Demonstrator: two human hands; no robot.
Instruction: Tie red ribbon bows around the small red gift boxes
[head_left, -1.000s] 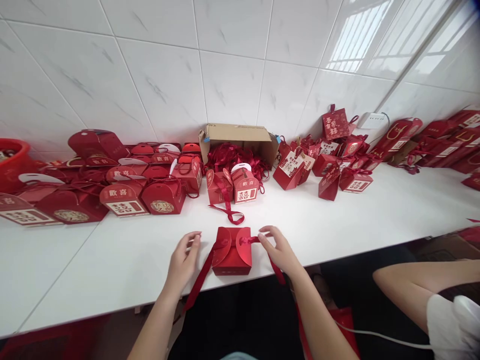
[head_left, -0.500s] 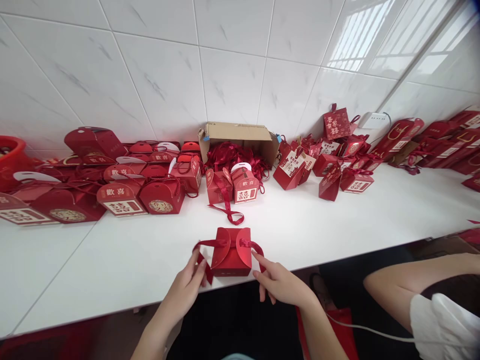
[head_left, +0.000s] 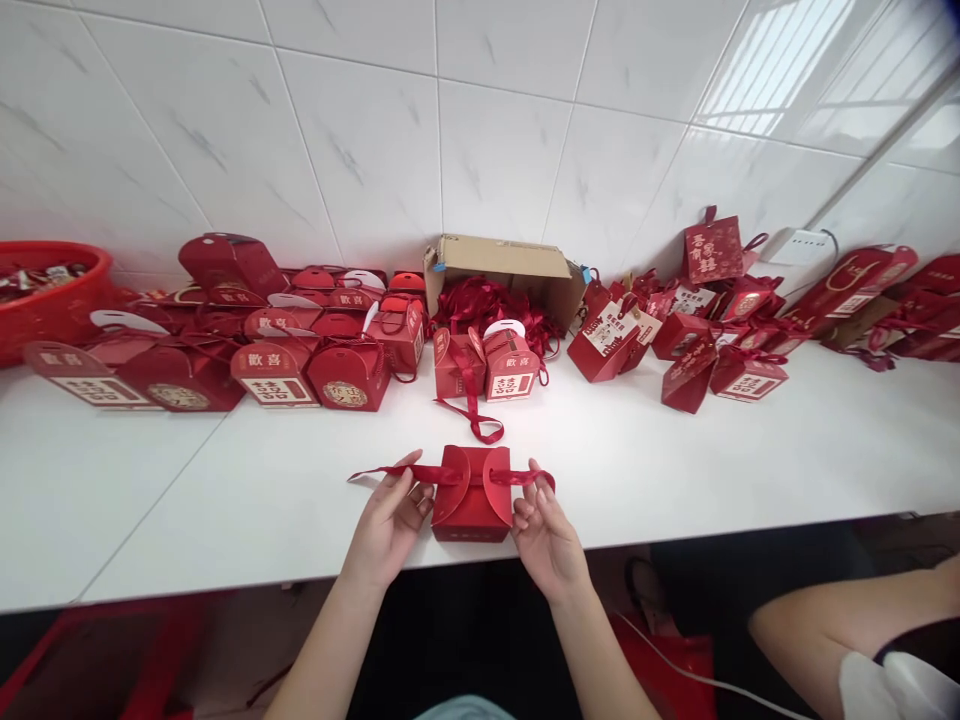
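Observation:
In front of me a small red gift box [head_left: 471, 515] stands at the table's near edge, its rounded flaps folded over the top. A dark red ribbon [head_left: 431, 474] runs through the flaps and sticks out on both sides. My left hand [head_left: 390, 525] pinches the ribbon's left part between thumb and fingers, the loose tip pointing left. On the other side my right hand [head_left: 551, 535] has its fingers closed around the right part, close to the box's side. The box's front faces me.
Behind stand two small boxes [head_left: 511, 365] with a trailing ribbon and a cardboard carton [head_left: 502, 256] full of ribbons. Rows of red boxes [head_left: 349, 375] and a red basin [head_left: 52, 310] are at left, more boxes [head_left: 750, 378] at right. Another person's arm [head_left: 847, 620] is at lower right.
Both hands have turned palm up and moved closer to the box's sides. The ribbon ends, which hung down, now stretch out sideways. The view has shifted a little left.

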